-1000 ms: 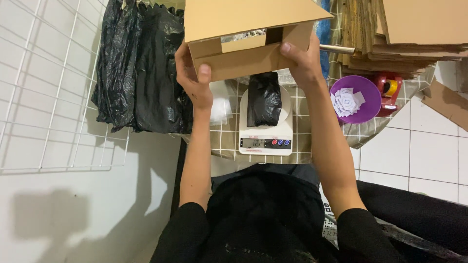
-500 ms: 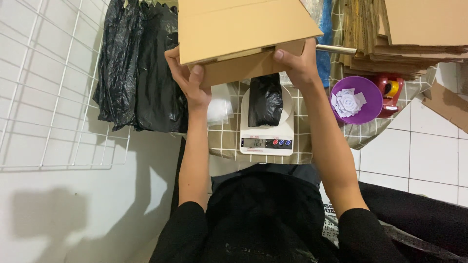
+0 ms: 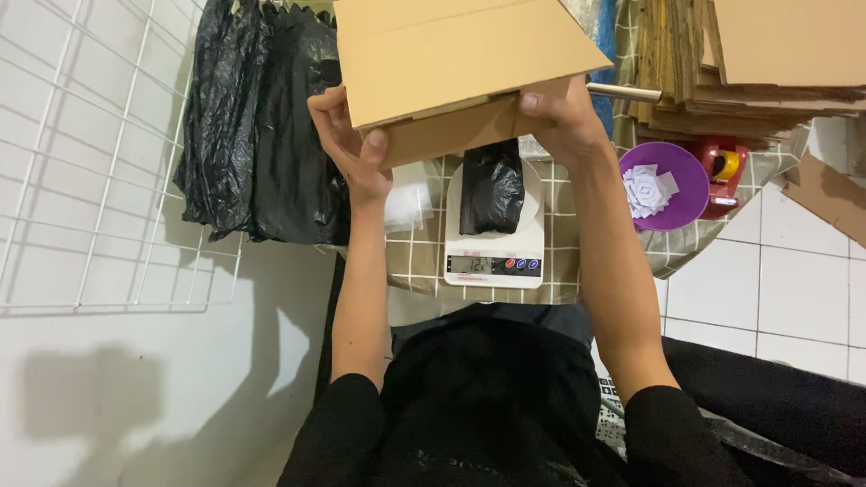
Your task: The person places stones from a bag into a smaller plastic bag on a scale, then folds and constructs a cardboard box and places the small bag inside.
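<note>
One cardboard box (image 3: 460,68) is held up above the surface, tilted, its flap facing the camera. Both hands grasp it from opposite sides: the left hand (image 3: 347,144) clasps the left end with the thumb pressed on the front wall, and the right hand (image 3: 559,117) clamps the right end, thumb on the front edge.

Directly below the two grips stands one white kitchen scale (image 3: 494,243) with a lit display, and on it sits one black packet (image 3: 492,185), upright. Just below the left grip lies one small clear plastic bag (image 3: 406,206). To the left of that grip hangs a bunch of black plastic bags (image 3: 257,126), with one white wire grid (image 3: 99,153) farther left against the wall. To the right of the right grip sits one purple bowl (image 3: 666,185) holding a white paper flower (image 3: 648,188), with one red tape dispenser (image 3: 722,167) just beside it. Above these is one stack of flattened cardboard (image 3: 749,63).

The surface (image 3: 424,261) wears a checked olive cloth. White floor tiles (image 3: 767,289) show on the right, and a pale wall (image 3: 117,397) on the left.
</note>
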